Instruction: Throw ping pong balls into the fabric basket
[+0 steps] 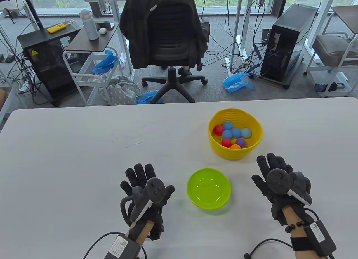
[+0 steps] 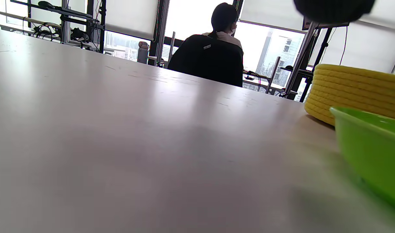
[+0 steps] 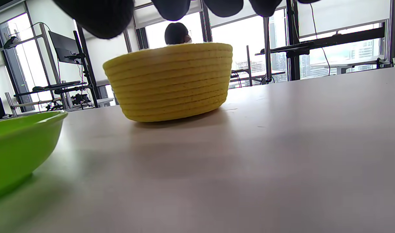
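Note:
A yellow fabric basket (image 1: pixel 253 122) stands on the white table, right of centre. It holds several ping pong balls (image 1: pixel 231 134): blue, red, purple and orange. A green plastic bowl (image 1: pixel 209 188) sits in front of it and holds nothing. My left hand (image 1: pixel 142 176) lies flat and open on the table, left of the bowl, holding nothing. My right hand (image 1: pixel 272 166) lies flat and open, right of the bowl and just below the basket, holding nothing. The basket also shows in the right wrist view (image 3: pixel 171 82) and the left wrist view (image 2: pixel 356 89).
The white table (image 1: pixel 84 147) stretches wide to the left. Beyond its far edge stand a black office chair (image 1: pixel 165 32), carts, computer towers and cables on the floor. The green bowl's rim shows in both wrist views (image 2: pixel 368 145) (image 3: pixel 19 142).

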{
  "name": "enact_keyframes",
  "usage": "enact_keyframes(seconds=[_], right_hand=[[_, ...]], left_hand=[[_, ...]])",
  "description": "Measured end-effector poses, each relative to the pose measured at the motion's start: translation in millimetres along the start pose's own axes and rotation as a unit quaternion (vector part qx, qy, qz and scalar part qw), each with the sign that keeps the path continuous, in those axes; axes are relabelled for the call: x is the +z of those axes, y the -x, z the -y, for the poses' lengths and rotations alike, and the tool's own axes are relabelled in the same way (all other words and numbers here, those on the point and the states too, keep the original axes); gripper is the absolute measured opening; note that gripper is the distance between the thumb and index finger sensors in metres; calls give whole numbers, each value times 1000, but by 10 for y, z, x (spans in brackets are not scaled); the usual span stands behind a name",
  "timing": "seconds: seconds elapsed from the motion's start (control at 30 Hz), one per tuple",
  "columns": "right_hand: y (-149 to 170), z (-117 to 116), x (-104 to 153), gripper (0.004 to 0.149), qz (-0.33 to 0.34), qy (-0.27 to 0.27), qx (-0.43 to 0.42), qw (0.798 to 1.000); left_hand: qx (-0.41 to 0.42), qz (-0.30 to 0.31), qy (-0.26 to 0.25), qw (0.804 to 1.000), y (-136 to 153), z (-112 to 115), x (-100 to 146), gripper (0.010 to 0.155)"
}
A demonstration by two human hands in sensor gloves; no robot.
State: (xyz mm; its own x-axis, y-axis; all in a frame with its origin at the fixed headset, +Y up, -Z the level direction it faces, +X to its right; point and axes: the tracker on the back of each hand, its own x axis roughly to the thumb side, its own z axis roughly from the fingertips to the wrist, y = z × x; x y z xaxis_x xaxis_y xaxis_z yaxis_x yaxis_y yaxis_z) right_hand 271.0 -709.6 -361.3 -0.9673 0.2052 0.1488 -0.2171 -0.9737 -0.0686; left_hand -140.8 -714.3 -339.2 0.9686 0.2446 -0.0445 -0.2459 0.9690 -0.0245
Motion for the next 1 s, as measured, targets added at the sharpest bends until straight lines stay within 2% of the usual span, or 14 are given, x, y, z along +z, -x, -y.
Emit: enact_keyframes(seconds=[0.4, 1.0], right_hand=[[56, 58, 109, 75, -3, 17, -24, 1000], [8, 64, 99, 74, 5, 18, -34, 999]], left_hand=[[-16, -1, 1, 1000, -29, 55, -15, 100], [-5, -27, 5, 1000, 105, 20, -4, 101]])
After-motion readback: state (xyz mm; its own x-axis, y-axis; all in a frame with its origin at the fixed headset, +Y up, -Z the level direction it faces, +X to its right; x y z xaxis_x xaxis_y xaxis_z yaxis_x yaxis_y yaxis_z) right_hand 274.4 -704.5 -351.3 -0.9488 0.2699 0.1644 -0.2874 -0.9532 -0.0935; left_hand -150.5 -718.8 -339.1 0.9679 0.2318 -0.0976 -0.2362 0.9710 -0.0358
